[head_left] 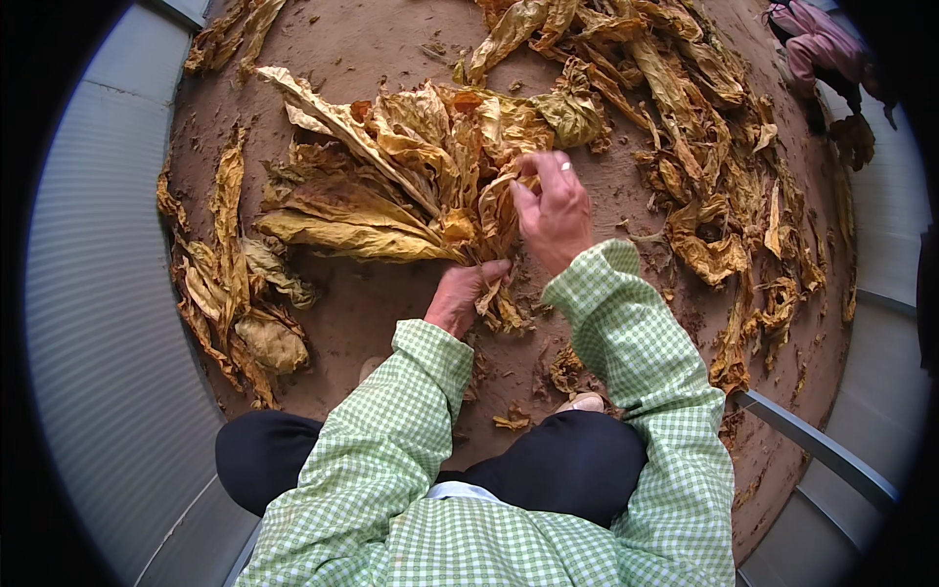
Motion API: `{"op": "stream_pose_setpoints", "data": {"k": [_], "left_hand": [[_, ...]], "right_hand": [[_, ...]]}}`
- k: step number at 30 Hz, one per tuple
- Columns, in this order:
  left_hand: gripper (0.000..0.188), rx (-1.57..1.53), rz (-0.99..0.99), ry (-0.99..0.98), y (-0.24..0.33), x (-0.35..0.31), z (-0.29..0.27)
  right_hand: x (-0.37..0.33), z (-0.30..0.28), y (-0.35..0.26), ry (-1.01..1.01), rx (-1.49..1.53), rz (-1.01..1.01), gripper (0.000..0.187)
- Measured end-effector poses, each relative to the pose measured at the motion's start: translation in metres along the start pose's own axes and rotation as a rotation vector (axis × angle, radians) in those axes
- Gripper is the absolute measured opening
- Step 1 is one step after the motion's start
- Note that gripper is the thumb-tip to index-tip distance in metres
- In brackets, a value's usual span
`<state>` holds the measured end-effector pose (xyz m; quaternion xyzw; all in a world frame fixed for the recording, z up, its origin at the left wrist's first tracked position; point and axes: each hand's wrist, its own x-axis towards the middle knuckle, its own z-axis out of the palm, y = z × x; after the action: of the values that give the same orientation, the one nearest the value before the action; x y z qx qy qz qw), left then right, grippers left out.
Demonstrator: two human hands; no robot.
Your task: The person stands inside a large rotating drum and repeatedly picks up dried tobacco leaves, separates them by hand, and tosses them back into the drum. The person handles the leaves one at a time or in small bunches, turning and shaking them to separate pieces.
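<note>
A loose bundle of dried tobacco leaves (391,166), yellow to brown and crumpled, spreads on the brown ground in front of me. My left hand (471,292) is closed round its near end, where the leaves gather; part of its fingers is hidden beneath them. At the bundle's right side my right hand (558,210), with a ring on one finger, has its fingers curled and the thumb against a leaf edge. It seems to pinch that leaf, though the fingertips are partly hidden.
More dried leaves (230,284) lie along the left wall (108,225), and a large heap (685,147) stretches down the right side. A metal bar (817,445) juts in at lower right. Another person (827,44) in pink is at the far right. Leaf scraps litter the ground (342,293).
</note>
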<state>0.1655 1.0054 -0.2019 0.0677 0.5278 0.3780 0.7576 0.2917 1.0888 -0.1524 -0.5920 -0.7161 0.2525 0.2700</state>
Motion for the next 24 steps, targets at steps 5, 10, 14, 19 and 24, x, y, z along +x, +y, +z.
{"op": "stream_pose_setpoints", "data": {"k": [5, 10, 14, 19, 24], "left_hand": [[0.013, 0.097, 0.104, -0.013, -0.013, 0.007, -0.009], [0.034, 0.201, 0.226, -0.054, -0.015, 0.01, -0.017], [0.043, 0.163, 0.175, -0.026, -0.022, 0.008, -0.014], [0.027, 0.106, 0.015, -0.007, -0.003, -0.006, -0.005], [0.022, -0.139, 0.341, -0.064, 0.038, -0.012, 0.001]], "right_hand": [[0.048, -0.014, -0.022, -0.497, -0.324, 0.158, 0.038], [0.067, -0.013, -0.02, -0.502, -0.331, 0.388, 0.016], [0.097, -0.011, 0.007, 0.245, 0.42, 0.757, 0.012], [0.093, 0.01, 0.043, 0.291, 0.893, 0.737, 0.021], [0.079, 0.009, 0.137, 0.05, 0.162, 0.692, 0.035]]}}
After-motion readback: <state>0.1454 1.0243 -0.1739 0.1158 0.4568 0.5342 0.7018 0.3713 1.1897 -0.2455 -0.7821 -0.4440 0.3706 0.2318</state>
